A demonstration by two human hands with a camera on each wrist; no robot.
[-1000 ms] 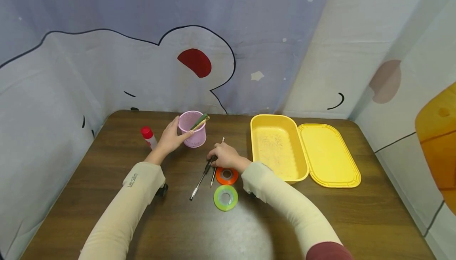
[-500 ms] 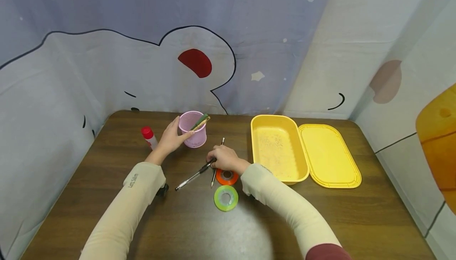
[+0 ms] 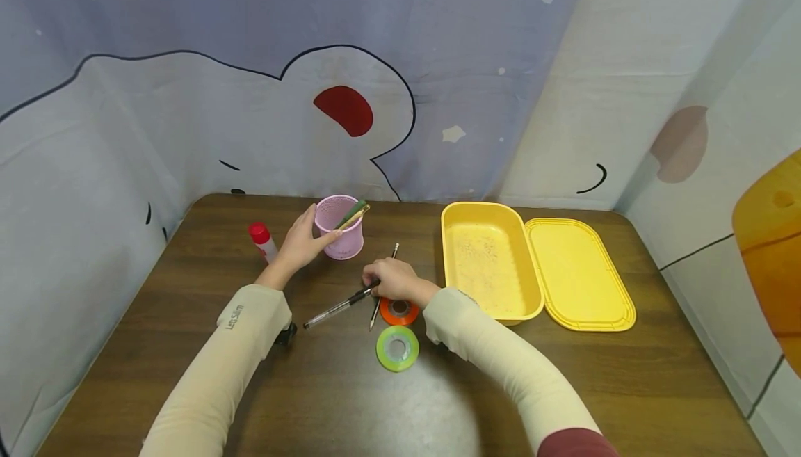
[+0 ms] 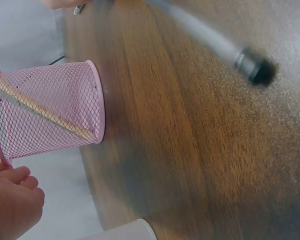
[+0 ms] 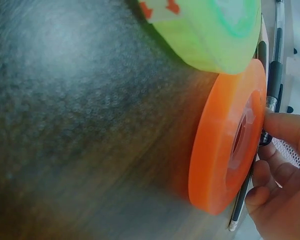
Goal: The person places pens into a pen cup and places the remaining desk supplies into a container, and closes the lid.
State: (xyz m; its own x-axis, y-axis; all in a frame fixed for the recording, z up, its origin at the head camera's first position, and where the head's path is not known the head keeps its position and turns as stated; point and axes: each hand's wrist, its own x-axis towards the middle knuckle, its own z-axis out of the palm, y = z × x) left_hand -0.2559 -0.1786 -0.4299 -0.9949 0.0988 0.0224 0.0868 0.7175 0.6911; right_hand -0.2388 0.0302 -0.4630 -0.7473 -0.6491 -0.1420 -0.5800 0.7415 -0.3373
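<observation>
Compared with a second earlier, the pen (image 3: 334,312) had swung round: its far end, which had pointed down toward the near edge of the table (image 3: 188,290), now pointed more to the left. Most of that turn had happened by half a second earlier. The right hand (image 3: 394,278) had barely moved and pinched the pen's dark end between thumb and fingers. The left hand (image 3: 300,240) had stayed on the pink mesh cup (image 3: 345,243), gripping its rim with the thumb over the near side. The cup stood upright where it had been, with the sticks (image 3: 353,213) leaning in it. The pencil (image 3: 375,314) lay below the right hand, its eraser end slightly shifted to the right. The orange tape (image 3: 409,314) and green tape (image 3: 383,351) had kept their places, as had the yellow box (image 3: 488,262) and its lid (image 3: 585,276).

From the head, the fingers hid the pencil's middle, and the left wrist covered the lower part of the glue stick (image 3: 261,236). The left wrist view showed the pen blurred and cut off at the top; whether it touched the table could not be told. In the right wrist view the green tape ran out of the top.
</observation>
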